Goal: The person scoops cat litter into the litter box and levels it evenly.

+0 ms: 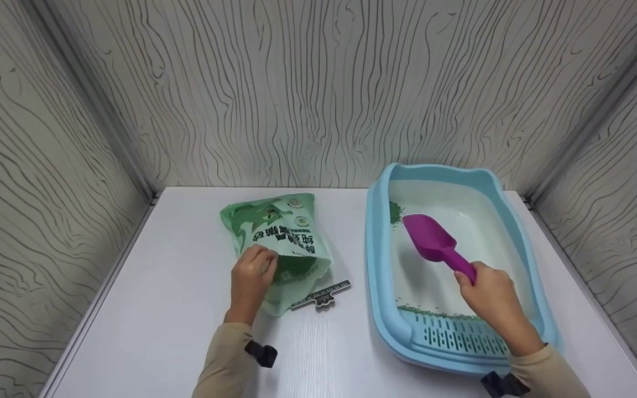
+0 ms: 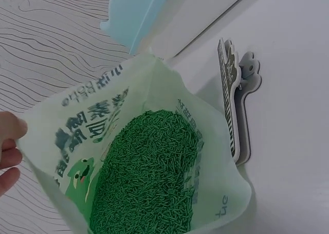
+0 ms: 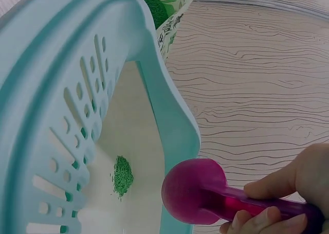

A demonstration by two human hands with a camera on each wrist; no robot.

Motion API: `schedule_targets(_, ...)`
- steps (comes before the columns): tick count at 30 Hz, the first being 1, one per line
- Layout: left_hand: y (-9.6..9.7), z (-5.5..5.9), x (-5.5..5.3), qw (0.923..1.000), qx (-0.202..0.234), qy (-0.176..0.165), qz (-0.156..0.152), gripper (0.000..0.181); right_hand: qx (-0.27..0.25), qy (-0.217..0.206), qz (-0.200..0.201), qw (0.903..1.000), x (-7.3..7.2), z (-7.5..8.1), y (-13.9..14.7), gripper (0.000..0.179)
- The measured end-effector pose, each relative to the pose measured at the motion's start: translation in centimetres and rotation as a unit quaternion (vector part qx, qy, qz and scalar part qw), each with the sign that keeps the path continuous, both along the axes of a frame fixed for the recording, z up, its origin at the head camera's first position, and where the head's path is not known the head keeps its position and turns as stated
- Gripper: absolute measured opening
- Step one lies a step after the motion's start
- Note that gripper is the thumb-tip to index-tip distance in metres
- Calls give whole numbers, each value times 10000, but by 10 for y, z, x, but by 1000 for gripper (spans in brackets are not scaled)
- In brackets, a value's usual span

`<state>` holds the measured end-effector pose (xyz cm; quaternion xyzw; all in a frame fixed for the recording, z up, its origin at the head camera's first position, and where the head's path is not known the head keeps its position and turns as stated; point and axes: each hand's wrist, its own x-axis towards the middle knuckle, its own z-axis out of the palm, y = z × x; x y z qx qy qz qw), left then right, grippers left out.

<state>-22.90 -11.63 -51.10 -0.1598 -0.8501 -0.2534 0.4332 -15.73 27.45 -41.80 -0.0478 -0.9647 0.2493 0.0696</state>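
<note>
My left hand pinches the upper edge of a green-and-white litter bag, holding its mouth apart. Inside, the left wrist view shows many green pellets. My right hand grips the handle of a purple scoop over a light-blue litter box. No pellets show on the scoop in the head view. On the white floor of the box lies a small heap of green pellets by its left wall, and more pellets line the edge of the slotted front ledge.
A sealing clip with a ruler-like bar lies on the white table beside the bag's mouth. Wood-grain panels close off the back and both sides. The litter box takes up the table's right part.
</note>
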Motion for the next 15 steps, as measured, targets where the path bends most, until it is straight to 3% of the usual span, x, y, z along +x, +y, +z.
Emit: schedule_targets(15, 2, 4, 4, 9996, 129, -265, 28, 13, -70, -214, 37, 9997, 15, 7, 0, 26)
